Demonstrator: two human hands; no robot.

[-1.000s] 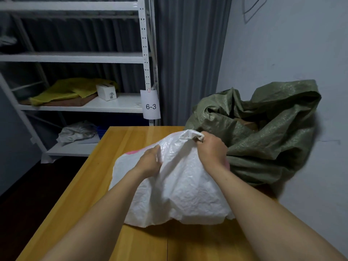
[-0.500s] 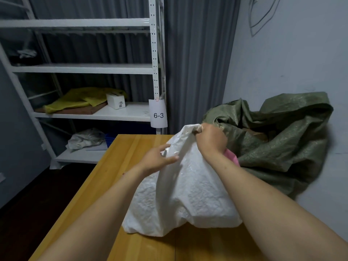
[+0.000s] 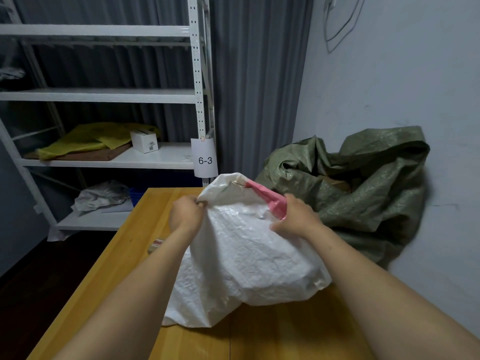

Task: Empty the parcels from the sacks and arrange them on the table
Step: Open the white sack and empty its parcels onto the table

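White sack [image 3: 249, 255] sits on the worktop [image 3: 124, 268] right in front of me, full and bulging, mouth pointing up and away. My left hand [image 3: 185, 214] has its fingers curled and pinched on the near-left rim of the mouth. My right hand [image 3: 298, 216] has its fingers clamped on the right rim, where the pink hem [image 3: 270, 198] is folded over. The mouth gapes a little at the top between my hands; I cannot see what is inside.

Green sack [image 3: 363, 190] is slumped at the far right of the worktop against the wall, touching the white one or just behind it. Something brown like a box [image 3: 335, 181] shows in its folds, so I judge it not emptied.

One small flat item [image 3: 155, 245] lies on the worktop, half hidden by my left forearm; it may be a parcel, too hidden to say.

Progress: early. Opening the first sack; tipping out, the second sack and all the arranging are left.
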